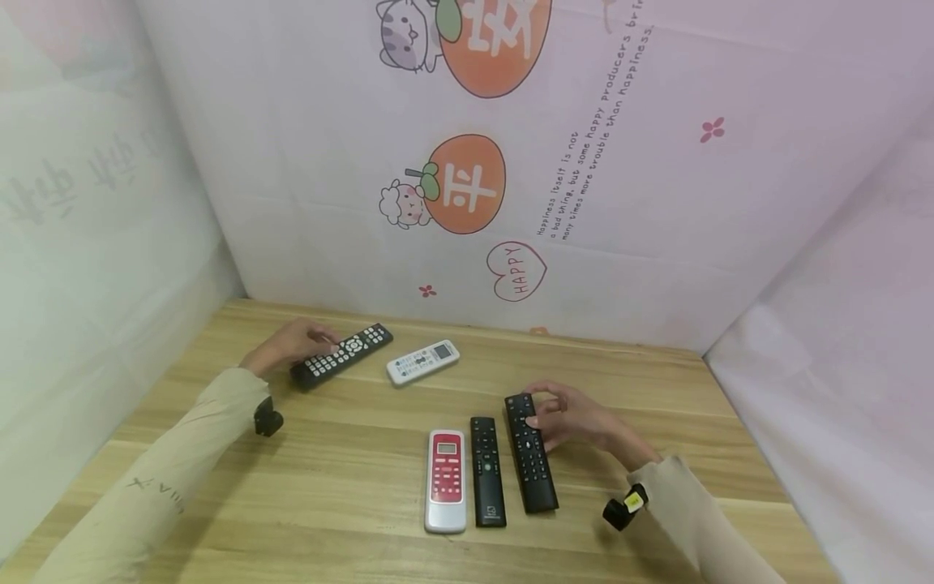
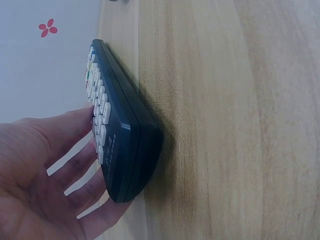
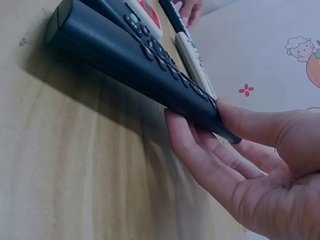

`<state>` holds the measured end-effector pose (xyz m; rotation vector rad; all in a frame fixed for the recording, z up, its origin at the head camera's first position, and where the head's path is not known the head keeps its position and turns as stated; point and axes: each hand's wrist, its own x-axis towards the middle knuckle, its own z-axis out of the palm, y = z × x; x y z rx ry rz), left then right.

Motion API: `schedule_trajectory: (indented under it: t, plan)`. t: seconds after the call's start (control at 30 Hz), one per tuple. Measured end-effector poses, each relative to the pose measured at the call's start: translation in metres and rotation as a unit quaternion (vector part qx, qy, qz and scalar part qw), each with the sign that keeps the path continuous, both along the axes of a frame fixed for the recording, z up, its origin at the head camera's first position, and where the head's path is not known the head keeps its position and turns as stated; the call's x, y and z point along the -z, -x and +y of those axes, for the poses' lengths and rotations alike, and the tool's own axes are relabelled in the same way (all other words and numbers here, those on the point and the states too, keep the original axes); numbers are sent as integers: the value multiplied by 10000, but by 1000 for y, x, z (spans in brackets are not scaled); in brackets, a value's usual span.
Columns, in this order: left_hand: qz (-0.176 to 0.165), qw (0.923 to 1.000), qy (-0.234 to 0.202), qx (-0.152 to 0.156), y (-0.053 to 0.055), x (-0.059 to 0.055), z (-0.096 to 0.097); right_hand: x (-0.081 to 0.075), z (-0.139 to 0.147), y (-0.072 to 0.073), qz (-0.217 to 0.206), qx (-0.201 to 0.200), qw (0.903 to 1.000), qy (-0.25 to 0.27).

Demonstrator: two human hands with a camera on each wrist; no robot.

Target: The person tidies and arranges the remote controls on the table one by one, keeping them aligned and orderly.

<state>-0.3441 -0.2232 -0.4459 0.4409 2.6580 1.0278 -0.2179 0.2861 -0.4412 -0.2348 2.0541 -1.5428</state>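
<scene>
My left hand [image 1: 293, 342] grips a black remote control with white buttons [image 1: 349, 354] near the table's far left. In the left wrist view, its thumb lies on the button face of that remote [image 2: 125, 130] and the fingers reach behind it. My right hand [image 1: 580, 418] pinches the far end of a black remote control with dark buttons [image 1: 531, 462]. The right wrist view has the thumb on top of this remote [image 3: 135, 70] and fingers beneath, the gripped end raised off the wood.
Left of the right-hand remote lie a slimmer black remote [image 1: 488, 478] and a white remote with a red face [image 1: 446, 519]. A small white remote [image 1: 423, 363] lies farther back, beside the left-hand one. Printed white cloth [image 1: 328, 162] walls the wooden table [image 1: 350, 487].
</scene>
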Motion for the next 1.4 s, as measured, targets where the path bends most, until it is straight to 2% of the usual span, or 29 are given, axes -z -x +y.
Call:
schedule_trajectory:
  t: [0.23,0.63,0.9,1.17,1.4]
  plan:
    - [-9,10000,-34,19,1,2,-2,5,-4,-1,-116,168,9994,-278]
    - [-28,10000,-65,-2,0,2,0,-4,-23,-12,199,732,9915,-1056]
    - [13,10000,-20,-30,-1,0,1,-1,-24,-13,208,874,9884,-1228]
    - [-105,9999,-21,-96,0,5,1,-4,-29,-13,204,985,9836,-1495]
    - [17,10000,25,-82,1,2,1,-4,-31,-12,145,1042,9811,-1622]
